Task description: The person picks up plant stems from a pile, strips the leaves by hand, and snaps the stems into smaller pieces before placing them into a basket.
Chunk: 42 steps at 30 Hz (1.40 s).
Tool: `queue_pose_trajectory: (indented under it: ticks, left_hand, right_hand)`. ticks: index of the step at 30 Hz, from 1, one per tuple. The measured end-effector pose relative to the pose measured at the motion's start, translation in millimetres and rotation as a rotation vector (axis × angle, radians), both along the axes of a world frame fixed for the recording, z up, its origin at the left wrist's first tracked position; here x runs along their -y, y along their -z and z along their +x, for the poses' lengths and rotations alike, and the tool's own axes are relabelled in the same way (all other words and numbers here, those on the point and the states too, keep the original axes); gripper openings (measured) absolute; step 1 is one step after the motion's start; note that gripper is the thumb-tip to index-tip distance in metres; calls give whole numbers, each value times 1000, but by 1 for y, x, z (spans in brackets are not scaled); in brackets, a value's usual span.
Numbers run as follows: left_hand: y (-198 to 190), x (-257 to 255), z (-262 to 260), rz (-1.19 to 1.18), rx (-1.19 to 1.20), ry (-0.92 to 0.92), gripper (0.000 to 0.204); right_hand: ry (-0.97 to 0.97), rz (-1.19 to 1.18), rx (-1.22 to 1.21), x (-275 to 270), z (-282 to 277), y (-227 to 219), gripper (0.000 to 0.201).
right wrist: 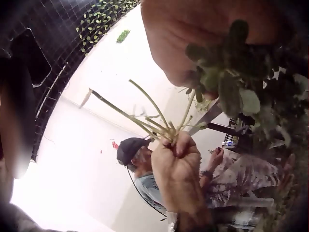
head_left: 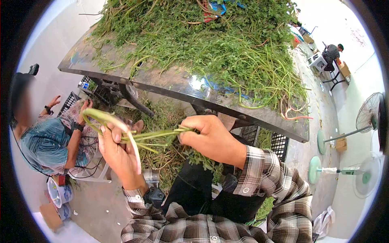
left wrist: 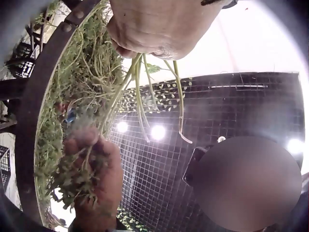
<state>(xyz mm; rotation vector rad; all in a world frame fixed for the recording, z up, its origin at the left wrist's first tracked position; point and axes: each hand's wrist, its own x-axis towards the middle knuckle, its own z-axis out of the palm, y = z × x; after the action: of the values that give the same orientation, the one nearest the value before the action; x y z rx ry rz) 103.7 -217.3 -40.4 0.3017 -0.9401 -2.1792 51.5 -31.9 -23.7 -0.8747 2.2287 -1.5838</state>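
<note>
In the head view my left hand (head_left: 119,156) pinches a few long green stems (head_left: 156,134), one of them thick and pale and curving down past the palm. Their other ends run into my right hand (head_left: 214,135), which grips them with the thumb on top. Leaves (head_left: 202,160) of the same greens hang below that fist. From the right wrist, cut stem ends fan out above my left hand (right wrist: 176,166), and round leaves (right wrist: 231,92) show beside my right hand (right wrist: 207,38). Bare stems (left wrist: 137,92) hang under my left hand (left wrist: 164,24) in the left wrist view.
Ahead stands a metal-edged table (head_left: 162,83) heaped with leafy greens (head_left: 210,48). More greens (head_left: 162,113) lie on the floor beneath it, near black crates (head_left: 279,143). A seated person (head_left: 48,137) is close on the left. Fans (head_left: 366,174) stand on the right.
</note>
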Motion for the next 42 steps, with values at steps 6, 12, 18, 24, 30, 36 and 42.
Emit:
queue_pose_trajectory:
  ticks: [6, 12, 18, 24, 30, 36, 42]
  left_hand:
    - [27, 31, 9, 57, -76, -6, 12]
    - [24, 19, 19, -165, 335, -33, 17]
    - [42, 15, 13, -302, 260, -56, 18]
    - [33, 10, 18, -371, 286, -87, 18]
    - [32, 9, 24, -445, 342, -86, 16]
    - [26, 1, 24, -519, 348, -125, 18]
    - [28, -7, 24, -556, 327, -154, 21]
  right_hand:
    - [240, -232, -83, -21, -13, -7, 16]
    - [304, -403, 557, -26, -11, -22, 15]
    - [131, -439, 546, -30, -8, -18, 17]
    - [182, -373, 545, -31, -6, -27, 18]
    - [126, -208, 511, -32, -4, -30, 24]
    - [-60, -131, 275, -22, 3, -27, 24]
    - [-78, -42, 339, -23, 4, -29, 22]
